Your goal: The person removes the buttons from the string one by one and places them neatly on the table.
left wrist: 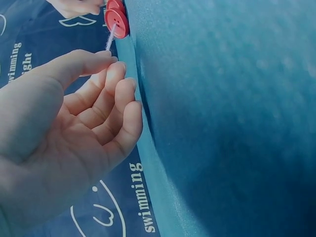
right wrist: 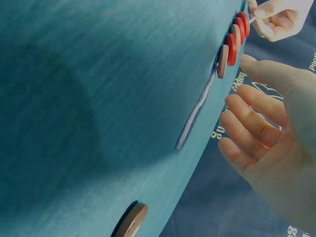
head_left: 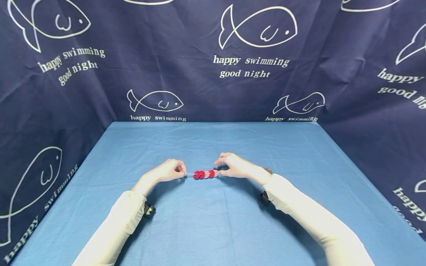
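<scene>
The left hand (head_left: 169, 171) pinches the string (head_left: 190, 174) between thumb and fingertips; the red and pink buttons (head_left: 206, 174) threaded on it sit in a row at the table (head_left: 206, 221), between the hands. The right hand (head_left: 235, 166) is relaxed, thumb apart from fingers, holding nothing, beside the end button. I'd guess the buttons light, hard, slick: grasp their rims. The string looks limp; pinch it close.
</scene>
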The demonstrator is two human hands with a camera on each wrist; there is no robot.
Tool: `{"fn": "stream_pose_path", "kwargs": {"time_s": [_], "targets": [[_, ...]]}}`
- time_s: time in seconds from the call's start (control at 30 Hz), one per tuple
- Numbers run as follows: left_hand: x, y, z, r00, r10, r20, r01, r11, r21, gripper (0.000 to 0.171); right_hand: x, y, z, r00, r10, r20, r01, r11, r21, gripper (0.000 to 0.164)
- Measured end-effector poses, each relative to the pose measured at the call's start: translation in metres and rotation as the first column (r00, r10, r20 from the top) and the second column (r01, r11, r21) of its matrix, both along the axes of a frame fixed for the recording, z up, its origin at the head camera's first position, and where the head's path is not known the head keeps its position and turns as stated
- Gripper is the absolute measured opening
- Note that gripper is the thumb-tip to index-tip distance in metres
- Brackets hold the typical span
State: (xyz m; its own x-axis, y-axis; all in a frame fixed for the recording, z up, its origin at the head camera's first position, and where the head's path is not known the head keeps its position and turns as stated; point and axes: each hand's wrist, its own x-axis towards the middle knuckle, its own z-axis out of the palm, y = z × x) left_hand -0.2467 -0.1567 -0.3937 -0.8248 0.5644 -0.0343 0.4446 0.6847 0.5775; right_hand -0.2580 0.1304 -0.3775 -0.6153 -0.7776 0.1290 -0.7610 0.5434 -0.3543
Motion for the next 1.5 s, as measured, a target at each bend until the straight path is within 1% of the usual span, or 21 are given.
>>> {"fn": "stream_pose_path", "kwargs": {"time_s": [0.07, 0.3, 0.53, 0.73, 0.87, 1.07, 1.33, 1.5], "targets": [[0.0, 0.0, 0.0, 1.0, -0.002, 0.006, 0.002, 1.0, 0.003, 0.004, 0.0, -0.002, 0.0, 1.0, 0.003, -0.014, -0.003, 1.0, 0.007, 0.031], [0.0, 0.001, -0.001, 1.0, -0.005, 0.017, 0.005, 1.0, 0.008, 0.004, 0.0, -0.008, -0.003, 1.0, -0.006, 0.015, 0.006, 1.0, 0.012, 0.029], [-0.003, 0.0, -0.005, 1.0, -0.006, 0.017, 0.006, 1.0, 0.007, 0.004, 0.0, -0.011, -0.005, 1.0, -0.001, 0.023, 0.0, 1.0, 0.02, 0.028], [-0.005, -0.001, -0.006, 1.0, -0.003, 0.015, 0.003, 1.0, 0.001, 0.004, -0.003, -0.013, -0.01, 1.0, 0.004, 0.031, -0.005, 1.0, 0.015, 0.029], [-0.004, -0.002, -0.006, 1.0, 0.003, 0.016, -0.003, 1.0, 0.002, 0.003, -0.004, -0.014, -0.013, 0.999, 0.002, 0.032, -0.002, 1.0, 0.014, 0.03], [-0.003, -0.003, -0.005, 1.0, 0.008, 0.007, -0.008, 1.0, 0.005, 0.003, -0.003, -0.015, -0.012, 0.999, 0.0, 0.034, -0.001, 1.0, 0.012, 0.032], [0.0, -0.002, -0.002, 1.0, 0.007, 0.015, -0.007, 1.0, 0.009, 0.004, -0.002, -0.014, -0.012, 0.999, -0.001, 0.048, 0.001, 1.0, 0.0, 0.028], [0.001, -0.002, -0.002, 1.0, 0.005, 0.007, -0.005, 1.0, 0.008, 0.004, -0.001, -0.014, -0.014, 0.998, -0.002, 0.055, 0.003, 1.0, -0.01, 0.026]]}}
